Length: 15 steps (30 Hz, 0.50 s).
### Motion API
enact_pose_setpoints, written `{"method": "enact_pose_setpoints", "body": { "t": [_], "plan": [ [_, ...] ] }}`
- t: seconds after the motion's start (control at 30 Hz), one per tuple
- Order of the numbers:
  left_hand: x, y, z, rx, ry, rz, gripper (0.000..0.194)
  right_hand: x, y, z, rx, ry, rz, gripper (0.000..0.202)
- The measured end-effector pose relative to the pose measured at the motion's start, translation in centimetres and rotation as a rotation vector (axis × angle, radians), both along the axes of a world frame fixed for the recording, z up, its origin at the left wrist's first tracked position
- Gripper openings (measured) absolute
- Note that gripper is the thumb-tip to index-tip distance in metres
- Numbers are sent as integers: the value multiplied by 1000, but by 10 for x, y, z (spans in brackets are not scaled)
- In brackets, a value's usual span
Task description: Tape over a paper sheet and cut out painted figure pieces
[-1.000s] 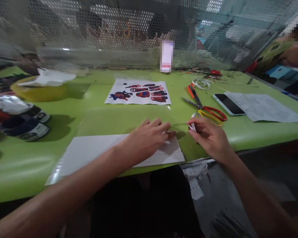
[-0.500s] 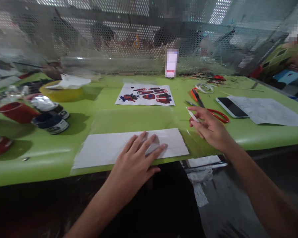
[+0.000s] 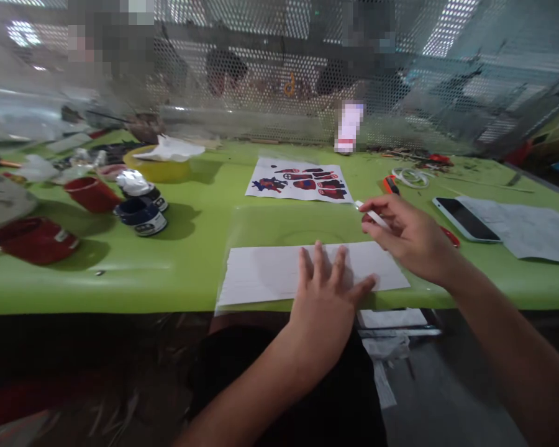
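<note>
My left hand [image 3: 323, 304] lies flat with fingers spread on a long white sheet [image 3: 261, 273] at the table's near edge. Faint lines run along this sheet, and its left edge is uneven. Beneath it, a clear film shows on the green tabletop. Between the thumb and fingers of my right hand [image 3: 410, 239] is a slim white stick-like tool [image 3: 376, 218], pointing left and held above the table. I cannot make out its exact kind. Beyond the hands lies a printed sheet [image 3: 261, 171] with red and dark blue cut-out-like shapes.
Paint pots, one red [image 3: 40, 242] and one dark blue [image 3: 142, 217], stand left, near a yellow tape roll [image 3: 163, 169]. Right of my hand lie a phone [image 3: 466, 218], a paper [image 3: 531, 230], red scissor handles [image 3: 449, 236] and a white cord coil [image 3: 412, 178]. Perforated metal [image 3: 270, 87] rises behind.
The view has turned left, so the table things appear further right. My right hand has moved slightly left with the white tool, toward the long sheet. My left hand stays flat on that sheet.
</note>
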<state>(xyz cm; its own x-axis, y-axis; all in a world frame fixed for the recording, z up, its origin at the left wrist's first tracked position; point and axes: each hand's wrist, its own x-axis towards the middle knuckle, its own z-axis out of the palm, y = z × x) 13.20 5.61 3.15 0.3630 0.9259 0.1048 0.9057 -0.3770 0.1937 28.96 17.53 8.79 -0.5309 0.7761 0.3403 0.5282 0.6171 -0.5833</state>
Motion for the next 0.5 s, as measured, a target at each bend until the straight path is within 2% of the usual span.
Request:
{"method": "enact_pose_setpoints", "body": {
  "t": [0.1,0.17,0.2,0.3,0.37,0.43,0.5],
  "plan": [
    [-9,-9,3,57,-113,-20,69,-15,-5,7,-5,-67,85,32],
    [-30,-19,8,114,-227,-53,66,-25,-9,11,-22,-93,149,35],
    [-44,-24,11,149,-298,-49,57,-30,-12,13,-21,-100,177,37],
    [-87,-26,22,182,-569,131,29,-43,-17,13,-1,-105,261,38],
    [-106,-21,27,152,-751,276,23,-51,-21,12,14,-86,325,34],
    [-114,-14,30,104,-858,373,25,-59,-25,11,34,-55,378,30],
    [-114,-10,30,50,-930,409,26,-64,-29,11,62,-18,413,29]
  ]
}}
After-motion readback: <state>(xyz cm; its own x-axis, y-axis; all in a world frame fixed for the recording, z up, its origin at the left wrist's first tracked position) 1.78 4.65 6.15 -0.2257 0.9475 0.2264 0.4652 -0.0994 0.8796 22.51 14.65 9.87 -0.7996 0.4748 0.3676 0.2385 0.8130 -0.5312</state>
